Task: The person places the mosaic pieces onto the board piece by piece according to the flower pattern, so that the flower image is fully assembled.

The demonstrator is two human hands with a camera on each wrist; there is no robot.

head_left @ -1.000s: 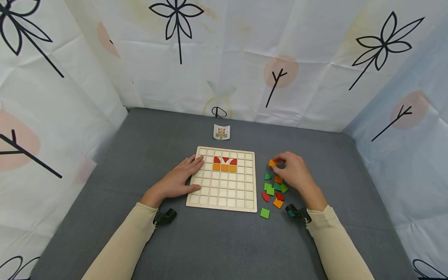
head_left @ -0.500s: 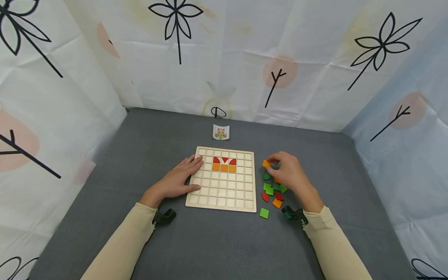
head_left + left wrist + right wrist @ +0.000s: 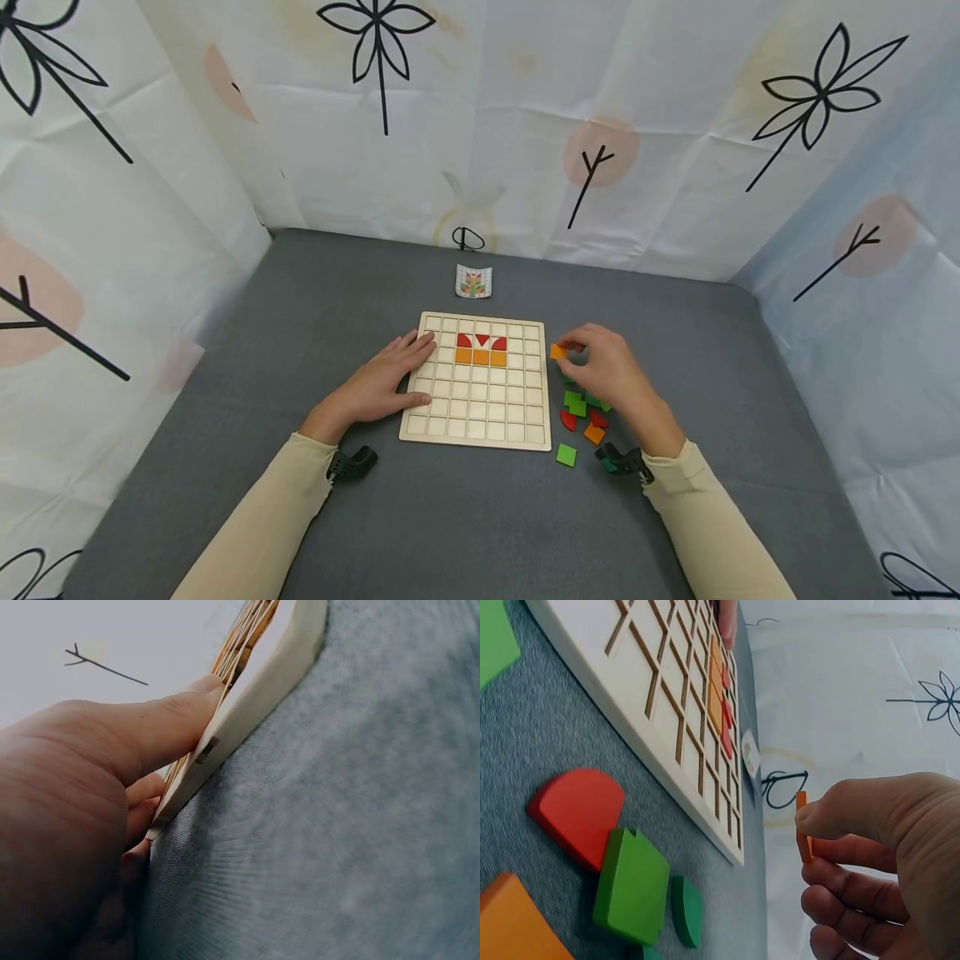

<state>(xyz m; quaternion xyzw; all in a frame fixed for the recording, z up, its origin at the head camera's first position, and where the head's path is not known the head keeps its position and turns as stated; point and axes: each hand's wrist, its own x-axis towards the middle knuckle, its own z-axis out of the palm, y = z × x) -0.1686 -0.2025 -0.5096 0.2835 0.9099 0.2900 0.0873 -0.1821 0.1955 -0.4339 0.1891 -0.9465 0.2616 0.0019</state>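
A wooden grid board (image 3: 476, 408) lies mid-table, holding a row of orange square tiles (image 3: 481, 357) with red pieces (image 3: 482, 340) in the row above. My left hand (image 3: 378, 385) rests on the board's left edge, fingers straight, thumb on the rim, as the left wrist view also shows. Between thumb and fingers of my right hand (image 3: 611, 367) is an orange square tile (image 3: 804, 826), pinched just off the board's right edge and raised above the table. Under and near that hand lie loose green tiles (image 3: 576, 403), red quarter-round pieces (image 3: 568, 420) and another orange tile (image 3: 595, 433).
Behind the board lies a small card (image 3: 473, 282) with a coloured grid pattern. A lone green square (image 3: 566, 455) lies near the board's lower right corner. Patterned white cloth (image 3: 510, 125) hangs around the grey table (image 3: 450, 525).
My right hand has carried the pinched orange tile leftward from the loose pieces toward the board. The left hand has stayed in place on the board.
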